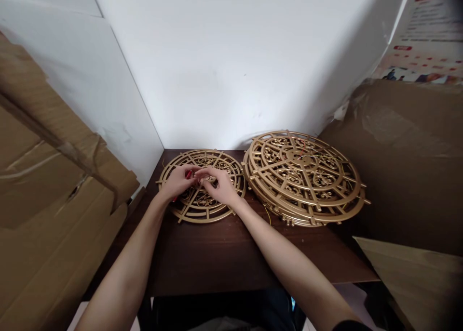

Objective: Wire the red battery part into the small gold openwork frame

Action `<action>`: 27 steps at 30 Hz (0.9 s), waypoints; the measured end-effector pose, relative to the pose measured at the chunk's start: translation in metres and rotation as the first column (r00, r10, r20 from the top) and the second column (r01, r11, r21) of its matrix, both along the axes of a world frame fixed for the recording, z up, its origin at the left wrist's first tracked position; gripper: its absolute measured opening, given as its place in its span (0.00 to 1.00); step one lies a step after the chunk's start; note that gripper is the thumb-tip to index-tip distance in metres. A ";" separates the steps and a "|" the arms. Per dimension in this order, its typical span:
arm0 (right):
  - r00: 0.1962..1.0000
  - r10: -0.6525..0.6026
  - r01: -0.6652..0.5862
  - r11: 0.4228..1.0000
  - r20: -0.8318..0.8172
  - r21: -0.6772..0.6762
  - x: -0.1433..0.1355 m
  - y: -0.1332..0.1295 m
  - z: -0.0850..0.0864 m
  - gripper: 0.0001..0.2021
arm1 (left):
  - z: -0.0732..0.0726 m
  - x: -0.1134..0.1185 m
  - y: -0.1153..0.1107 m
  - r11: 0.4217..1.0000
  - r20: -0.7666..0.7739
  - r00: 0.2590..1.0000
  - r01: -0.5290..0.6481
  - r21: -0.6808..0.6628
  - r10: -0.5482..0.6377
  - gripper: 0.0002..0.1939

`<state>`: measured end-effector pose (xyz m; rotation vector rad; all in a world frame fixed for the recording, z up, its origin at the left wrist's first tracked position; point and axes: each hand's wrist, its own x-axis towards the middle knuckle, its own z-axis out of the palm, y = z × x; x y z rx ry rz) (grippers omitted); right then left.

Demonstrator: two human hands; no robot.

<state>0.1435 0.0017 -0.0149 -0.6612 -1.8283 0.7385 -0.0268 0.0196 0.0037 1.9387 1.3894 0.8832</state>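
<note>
A round gold openwork frame (206, 214) with scrolls and spokes lies flat on the table. Over its middle, my left hand (180, 179) is closed around a red-handled tool (188, 175); its working end is hidden, so I cannot tell the exact kind. More red shows below the palm. My right hand (220, 185) meets the left fingertip to fingertip, thumb and fingers pinched near the frame's hub. Whatever sits in that pinch, perhaps thin wire, is too small to make out.
To the right, several similar gold frames (307, 177) are stacked, with a thin yellow wire (268, 215) hanging from them. Brown cardboard (47, 215) stands at the left and a large carton (408, 167) at the right. A white wall (231, 71) backs the dark wooden table (217, 263).
</note>
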 end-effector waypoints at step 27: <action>0.598 -0.495 0.434 0.861 0.630 0.265 -0.005 -0.007 0.001 0.08 | -0.010 0.014 -0.003 0.973 0.000 0.977 -0.214 0.087 0.215 0.13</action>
